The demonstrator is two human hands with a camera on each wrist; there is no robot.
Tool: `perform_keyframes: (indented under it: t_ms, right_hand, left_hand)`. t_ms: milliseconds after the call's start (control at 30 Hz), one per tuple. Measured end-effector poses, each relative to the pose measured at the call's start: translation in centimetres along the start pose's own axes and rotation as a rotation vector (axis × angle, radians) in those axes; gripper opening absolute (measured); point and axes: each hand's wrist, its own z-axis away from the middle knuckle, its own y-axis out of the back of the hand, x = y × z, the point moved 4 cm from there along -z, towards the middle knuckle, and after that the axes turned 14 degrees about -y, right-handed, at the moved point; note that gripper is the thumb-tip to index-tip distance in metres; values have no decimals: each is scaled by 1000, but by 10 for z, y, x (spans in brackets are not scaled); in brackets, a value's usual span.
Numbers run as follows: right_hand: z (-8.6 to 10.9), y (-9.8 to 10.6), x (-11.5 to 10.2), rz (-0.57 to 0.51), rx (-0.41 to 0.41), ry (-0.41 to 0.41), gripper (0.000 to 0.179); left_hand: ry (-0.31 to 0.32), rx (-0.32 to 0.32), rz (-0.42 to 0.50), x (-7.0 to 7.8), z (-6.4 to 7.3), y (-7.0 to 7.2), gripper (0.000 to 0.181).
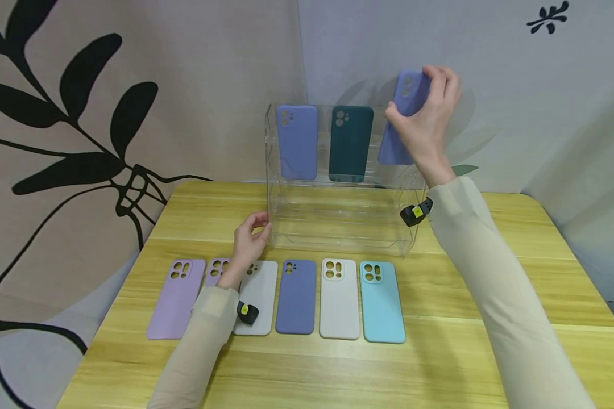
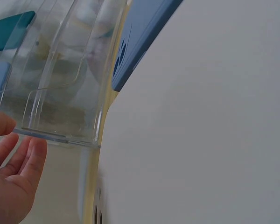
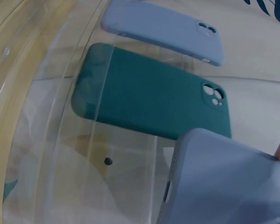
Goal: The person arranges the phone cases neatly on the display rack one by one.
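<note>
My right hand (image 1: 432,128) holds a periwinkle phone case (image 1: 396,145) by its upper part, thumb on one edge and fingers on the other. The case leans above the right end of the top tier of a clear display rack (image 1: 337,218). In the right wrist view, the lower end of the held case (image 3: 219,182) appears beside a dark green phone case (image 3: 149,91). My left hand (image 1: 251,238) pinches the rack's left side edge. Another periwinkle case (image 1: 298,145) stands on the top tier, left of the green one.
On the wooden table (image 1: 337,375) before the rack lies a row of phone cases: a lavender case (image 1: 171,307), another lavender one partly behind my left arm, a white case (image 1: 261,289), a blue-violet case (image 1: 295,301), another white case (image 1: 339,307) and a light blue case (image 1: 384,307).
</note>
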Motion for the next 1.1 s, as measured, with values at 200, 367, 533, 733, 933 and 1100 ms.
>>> perform_keyframes:
  t_ms: [200,367,533,733,933,1100]
  right_hand:
    - [0,-5,10,-43,53,39,57]
    - [5,-10,19,-70,101,96,55]
    - [9,-14,26,-72,111,97,55]
    - [15,-20,31,-65,113,101,56]
    - [23,-25,34,-58,121,110,56]
    - [28,-26,36,-40,131,112,57]
  left_hand:
    - [10,-6,-11,4,0,-1,26]
    - [16,-6,-6,-3,0,-1,26]
    - [17,7,-2,-28,-1,-2,26]
    - [12,22,8,-37,-1,-2,24]
    - [0,21,0,-36,0,-2,24]
    - [12,15,6,-34,0,-1,24]
